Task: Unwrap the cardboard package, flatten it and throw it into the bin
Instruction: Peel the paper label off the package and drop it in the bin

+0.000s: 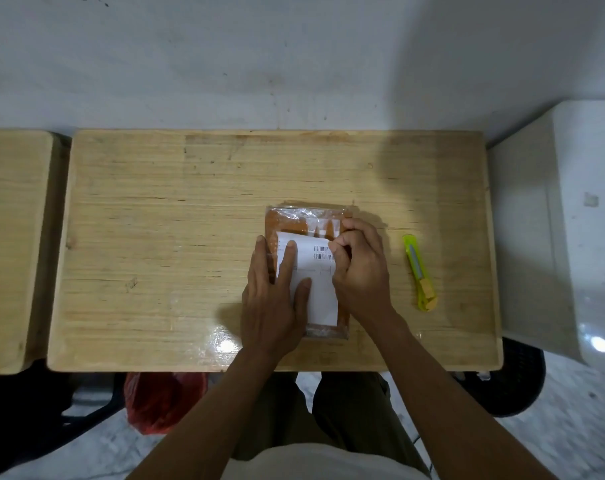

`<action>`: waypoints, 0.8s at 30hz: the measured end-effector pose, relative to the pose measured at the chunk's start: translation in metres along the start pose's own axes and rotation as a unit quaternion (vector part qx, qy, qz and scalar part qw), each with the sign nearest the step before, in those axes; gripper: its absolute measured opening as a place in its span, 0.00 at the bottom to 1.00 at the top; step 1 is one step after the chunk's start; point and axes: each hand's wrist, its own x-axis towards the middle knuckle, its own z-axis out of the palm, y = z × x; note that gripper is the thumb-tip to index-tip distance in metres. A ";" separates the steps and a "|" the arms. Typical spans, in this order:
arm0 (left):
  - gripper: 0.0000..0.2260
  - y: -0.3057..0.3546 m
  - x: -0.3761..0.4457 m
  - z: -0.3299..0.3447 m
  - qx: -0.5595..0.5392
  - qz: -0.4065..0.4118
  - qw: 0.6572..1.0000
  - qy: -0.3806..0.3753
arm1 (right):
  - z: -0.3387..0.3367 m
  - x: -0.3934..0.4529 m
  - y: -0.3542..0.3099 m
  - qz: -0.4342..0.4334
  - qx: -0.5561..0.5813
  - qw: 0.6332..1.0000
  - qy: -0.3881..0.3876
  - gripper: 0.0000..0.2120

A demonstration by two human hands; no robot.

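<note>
An orange-brown cardboard package (pixel 287 223), wrapped in clear plastic, lies flat on the wooden table (pixel 176 220) near its front edge. A white shipping label (pixel 320 299) with barcodes covers most of its top. My left hand (pixel 273 299) rests flat on the package's left side, fingers spread over the label. My right hand (pixel 361 268) is curled at the package's right edge, fingertips pinching the label's upper right corner, which is lifted off the wrap.
A yellow-green utility knife (pixel 419 271) lies on the table right of the package. A black mesh bin (pixel 512 386) stands on the floor at the right, a red plastic bag (pixel 162 400) under the table, a second wooden table (pixel 13 237) at the left, a white cabinet (pixel 571 220) at the right.
</note>
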 end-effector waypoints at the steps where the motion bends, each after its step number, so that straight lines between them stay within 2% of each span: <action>1: 0.29 0.000 0.000 0.000 0.001 -0.002 1.000 -0.001 | -0.002 0.000 0.001 0.001 0.007 1.000 -0.020 0.04; 5: 0.29 0.000 -0.001 0.000 0.001 -0.005 1.000 -0.006 | -0.014 0.008 0.004 -0.013 0.006 0.995 -0.100 0.06; 13: 0.29 -0.002 -0.008 0.003 0.017 -0.004 1.000 -0.016 | -0.026 0.015 0.004 0.029 0.051 0.958 -0.281 0.06; 14: 0.29 -0.002 -0.008 0.003 0.018 -0.006 1.000 -0.018 | -0.023 0.014 0.004 0.029 0.067 0.960 -0.272 0.06; 16: 0.29 -0.002 -0.007 0.003 0.021 -0.009 1.000 -0.020 | -0.019 0.013 0.004 0.020 0.108 0.978 -0.177 0.06; 19: 0.29 -0.001 -0.007 0.001 0.018 -0.010 1.000 -0.021 | -0.012 0.010 0.003 0.029 0.068 0.996 -0.052 0.07; 21: 0.29 0.000 -0.008 0.001 0.015 -0.013 1.000 -0.019 | -0.008 0.005 0.002 0.038 0.023 0.999 -0.022 0.04; 24: 0.29 0.000 -0.009 0.001 0.012 -0.015 1.000 -0.019 | -0.009 0.003 -0.002 -0.010 -0.029 1.000 0.005 0.02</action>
